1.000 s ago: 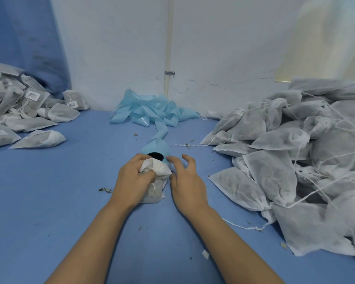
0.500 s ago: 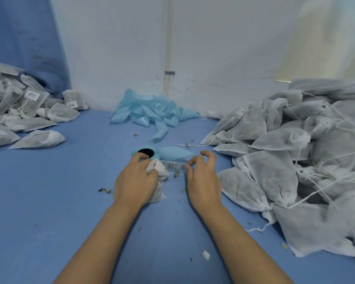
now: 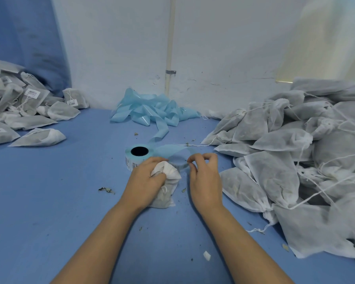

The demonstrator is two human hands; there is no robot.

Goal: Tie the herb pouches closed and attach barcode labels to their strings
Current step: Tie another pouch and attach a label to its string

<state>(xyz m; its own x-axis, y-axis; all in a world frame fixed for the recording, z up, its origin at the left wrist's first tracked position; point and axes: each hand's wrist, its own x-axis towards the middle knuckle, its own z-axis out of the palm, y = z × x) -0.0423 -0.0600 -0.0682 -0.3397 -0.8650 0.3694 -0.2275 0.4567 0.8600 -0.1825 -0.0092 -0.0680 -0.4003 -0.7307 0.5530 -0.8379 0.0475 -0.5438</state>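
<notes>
Since half a second ago: label roll (image 3: 138, 155) sits more upright, dark core facing up; right hand (image 3: 205, 177) has drifted a little right and up, thumb and forefinger now pinched together at the free end of the strip (image 3: 181, 166) pulled off the roll. What exactly sits between the fingertips is too small to tell. Left hand (image 3: 147, 181) unchanged in place, fingers curled round the gathered neck of the pouch (image 3: 165, 188), pressing it to the desk (image 3: 49, 201).

Pouch: white non-woven fabric, neck bunched into a puff above the fist, body lumpy with dark contents showing faintly through, lying between the two hands at centre.

Surroundings: big pile of untied pouches (image 3: 295, 160) crowds the right side, loose strings trailing toward the right hand. Labelled pouches (image 3: 29, 111) heaped far left, well apart. Spent blue backing ribbon (image 3: 152, 111) piled against the back wall behind the roll. Herb crumbs (image 3: 106, 189) scattered on the desk. Open blue surface lies left of the left forearm and along the near edge.
</notes>
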